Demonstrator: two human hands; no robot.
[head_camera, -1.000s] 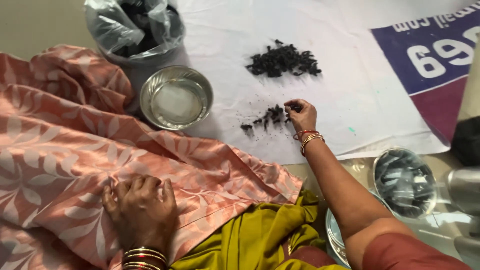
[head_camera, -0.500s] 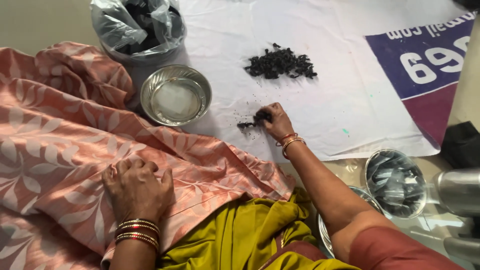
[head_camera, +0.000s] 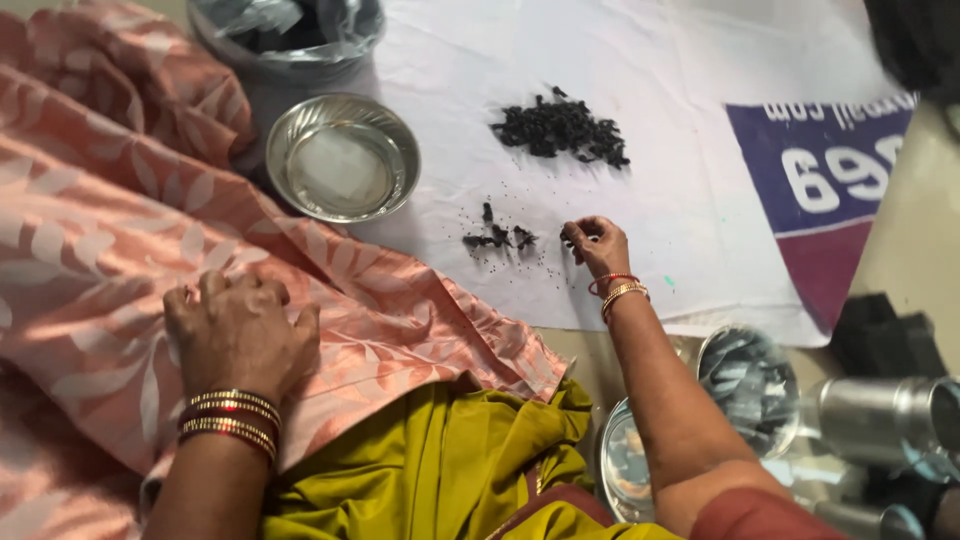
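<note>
- Nearest: a green garment (head_camera: 440, 470) is seen at the lower edge; beside it, at lower right, steel vessels (head_camera: 750, 390) stand on the floor, one lined with crumpled foil or plastic.
- Left hand (head_camera: 240, 335): it is laid palm down on the pink leaf-patterned cloth (head_camera: 90, 250), fingers curled loosely; nothing is held in its grip, and bangles are worn at the wrist.
- Right hand (head_camera: 597, 245): it is stretched out over the white sheet (head_camera: 470, 60), fingertips pinched together. The grip is closed on what appears to be a few dark bits; the held matter is too small to be told with certainty.
- Small pile (head_camera: 497, 238): a few dark dried pieces and fine specks lie on the sheet just left of the right hand, apart from it.
- Steel bowl (head_camera: 342, 157): it rests at the sheet's edge, against the cloth, and is seen to be empty.
- Large pile (head_camera: 560, 130): a denser heap of the same dark pieces lies farther out on the sheet, well apart from the small pile.
- Farthest: a bag-lined pot (head_camera: 290, 30) holding dark matter stands at the top edge; a blue and maroon printed panel (head_camera: 830, 190) lies at right.
- Progress, as judged: sorting is under way; most pieces are gathered in the large pile, a few remain in the small one, and the bowl has received nothing.
- Change from the earlier frames: the right hand was upon the small pile and has been drawn back to its right; the small pile is thinner; the left hand has kept its place on the cloth.
</note>
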